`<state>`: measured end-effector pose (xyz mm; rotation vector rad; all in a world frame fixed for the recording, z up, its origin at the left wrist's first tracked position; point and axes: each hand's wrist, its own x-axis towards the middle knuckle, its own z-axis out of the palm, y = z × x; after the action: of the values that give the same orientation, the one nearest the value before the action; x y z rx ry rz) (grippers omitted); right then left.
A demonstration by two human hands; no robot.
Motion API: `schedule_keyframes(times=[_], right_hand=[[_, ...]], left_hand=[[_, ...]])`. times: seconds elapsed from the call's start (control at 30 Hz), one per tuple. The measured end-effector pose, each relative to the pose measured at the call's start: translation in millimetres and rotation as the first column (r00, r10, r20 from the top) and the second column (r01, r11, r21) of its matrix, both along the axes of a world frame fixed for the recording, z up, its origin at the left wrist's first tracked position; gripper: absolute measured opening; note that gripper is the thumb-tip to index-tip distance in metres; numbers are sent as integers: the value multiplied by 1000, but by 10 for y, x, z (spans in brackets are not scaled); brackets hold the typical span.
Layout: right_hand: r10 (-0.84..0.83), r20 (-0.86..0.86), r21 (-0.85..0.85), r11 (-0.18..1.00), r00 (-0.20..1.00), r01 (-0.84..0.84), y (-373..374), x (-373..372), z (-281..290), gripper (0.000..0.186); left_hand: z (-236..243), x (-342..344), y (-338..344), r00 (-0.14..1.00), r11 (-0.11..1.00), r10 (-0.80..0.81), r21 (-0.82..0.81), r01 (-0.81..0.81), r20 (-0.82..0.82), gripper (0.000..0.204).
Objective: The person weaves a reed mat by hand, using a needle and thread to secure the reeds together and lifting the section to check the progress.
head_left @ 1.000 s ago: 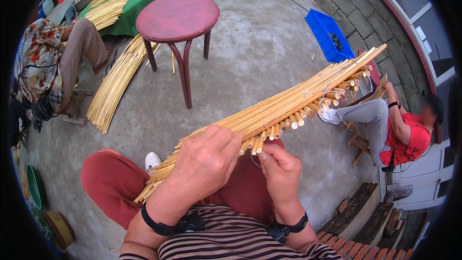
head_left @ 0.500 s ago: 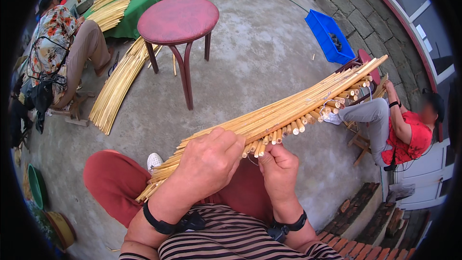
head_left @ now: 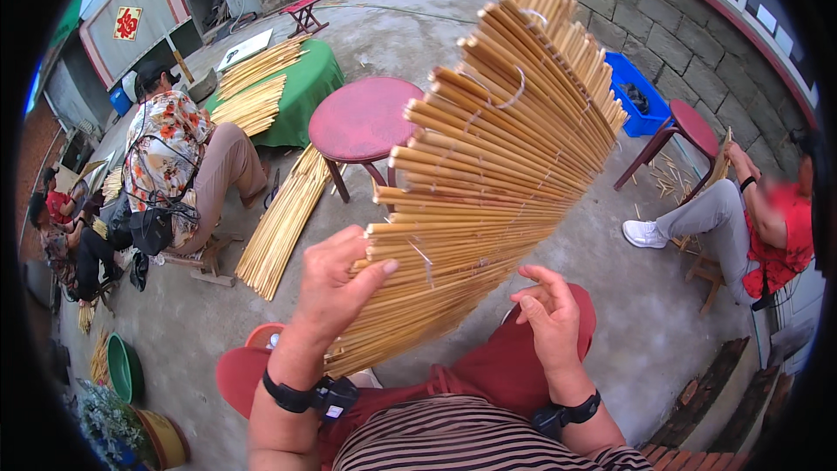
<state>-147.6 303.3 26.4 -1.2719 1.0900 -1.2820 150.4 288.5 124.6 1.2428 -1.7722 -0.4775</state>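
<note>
A stiff mat of yellow-brown reed stalks (head_left: 514,148), bound with rows of white thread, stands up and fans out before me, its cut stalk ends toward my left. My left hand (head_left: 336,283) grips its left edge, thumb on the near face and fingertips partly hidden behind the stalks. A loop of thread (head_left: 514,92) stands out from the mat's upper part. My right hand (head_left: 549,310) is off the mat, just beyond its lower right side, with fingers apart and nothing in it. The mat's lower edge is over my lap.
A round red stool (head_left: 362,118) stands behind the mat. A bundle of reeds (head_left: 283,227) lies on the floor at left, beside a seated person (head_left: 170,157) and a green-covered table (head_left: 318,78). At right are a blue crate (head_left: 641,92), another stool (head_left: 695,129) and a person in red (head_left: 780,231).
The mat has swung from lying slanted and nearly edge-on to standing up, its face showing. My right hand has let go of its edge and opened. My view has tilted up.
</note>
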Motion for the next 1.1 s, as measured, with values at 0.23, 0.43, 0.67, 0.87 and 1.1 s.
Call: schedule_keyframes(times=[0.23, 0.43, 0.67, 0.87, 1.1], right_hand=[[199, -27, 75, 978, 980, -196, -38, 115, -96, 28], [391, -82, 168, 912, 917, -374, -6, 187, -207, 25], [503, -150, 235, 854, 851, -464, 98, 165, -157, 27], [474, -103, 503, 783, 874, -366, -107, 311, -317, 39], [161, -510, -100, 964, 845, -245, -353, 968, -1161, 40]], left_hand=[[1691, 328, 691, 934, 905, 335, -317, -282, 126, 31], [2220, -305, 910, 869, 724, 428, -670, -166, 247, 32], [765, -412, 1, 467, 792, 394, -550, 265, 792, 27], [-512, -364, 53, 527, 842, 306, -484, 239, 793, 42], [-1041, -308, 198, 640, 880, 286, -460, 119, 713, 48]])
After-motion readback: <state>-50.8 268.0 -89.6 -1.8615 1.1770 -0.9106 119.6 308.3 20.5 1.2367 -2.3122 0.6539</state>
